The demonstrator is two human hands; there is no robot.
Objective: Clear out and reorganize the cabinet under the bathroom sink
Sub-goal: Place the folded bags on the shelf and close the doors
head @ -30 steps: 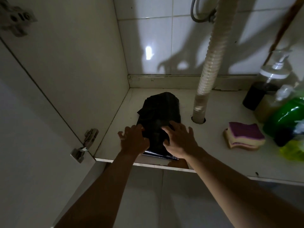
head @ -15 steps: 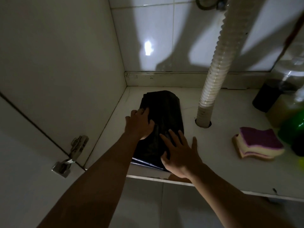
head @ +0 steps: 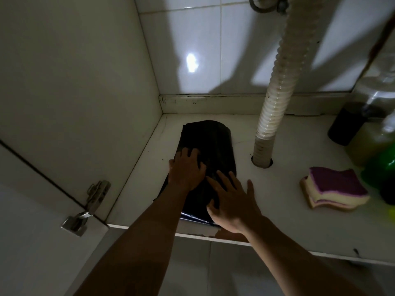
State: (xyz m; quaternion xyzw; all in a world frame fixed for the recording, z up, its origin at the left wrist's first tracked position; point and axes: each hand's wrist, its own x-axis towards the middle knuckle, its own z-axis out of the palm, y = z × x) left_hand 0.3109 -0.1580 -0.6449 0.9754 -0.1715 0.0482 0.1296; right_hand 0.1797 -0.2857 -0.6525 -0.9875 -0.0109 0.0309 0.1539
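Observation:
A folded stack of black plastic bags (head: 208, 139) lies on the white cabinet floor (head: 282, 201), near the left wall. My left hand (head: 187, 169) rests on the stack's left side with the fingers lying over it. My right hand (head: 232, 201) presses flat on the stack's near end, fingers spread and straight. The near edge of the bags reaches almost to the cabinet's front lip.
A ribbed white drain hose (head: 275, 99) drops into a hole right of the bags. A purple and white sponge (head: 333, 190) lies further right. Bottles stand at the far right: a dark pump bottle (head: 346, 124), a yellowish one (head: 369, 144), a green one (head: 382, 165). The open door's hinge (head: 85, 208) sits at left.
My left hand has moved from the stack's near left corner further back along its left side. The right hand stays pressed on the near end. The view has come closer.

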